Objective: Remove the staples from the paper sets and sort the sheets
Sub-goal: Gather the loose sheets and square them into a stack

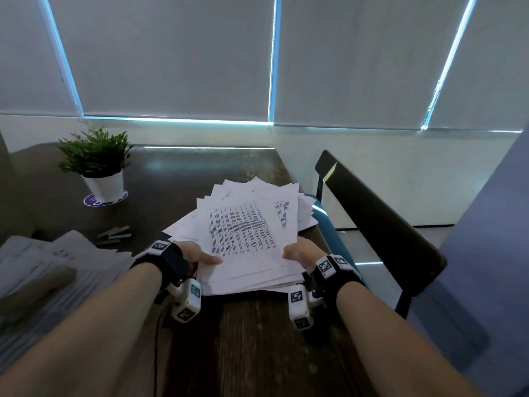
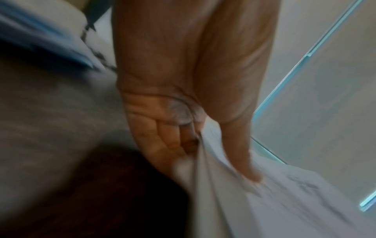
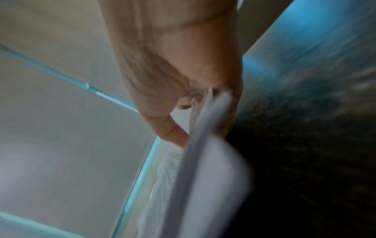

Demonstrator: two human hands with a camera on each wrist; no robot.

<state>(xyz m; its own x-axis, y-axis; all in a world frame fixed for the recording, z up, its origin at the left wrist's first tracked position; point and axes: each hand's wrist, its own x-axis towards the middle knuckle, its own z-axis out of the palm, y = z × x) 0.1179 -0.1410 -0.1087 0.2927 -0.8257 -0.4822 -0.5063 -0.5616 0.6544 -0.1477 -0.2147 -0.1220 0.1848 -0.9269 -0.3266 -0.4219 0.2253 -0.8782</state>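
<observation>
A thick, fanned-out stack of printed white sheets (image 1: 246, 233) is lifted off the dark wooden table (image 1: 257, 339) between both hands. My left hand (image 1: 197, 255) grips its near left edge, thumb on top and fingers underneath; the left wrist view shows the thumb (image 2: 242, 153) pressing the paper (image 2: 274, 201). My right hand (image 1: 299, 252) grips the near right edge the same way, and the right wrist view has the stack's edge (image 3: 203, 153) pinched between thumb and fingers. Both wrist views are blurred.
A second pile of papers (image 1: 57, 262) lies at the left edge. Strips of staples (image 1: 114, 233) sit on the table behind it. A potted plant (image 1: 97, 164) stands at the back left. A dark chair (image 1: 378, 222) with a blue seat is at the right.
</observation>
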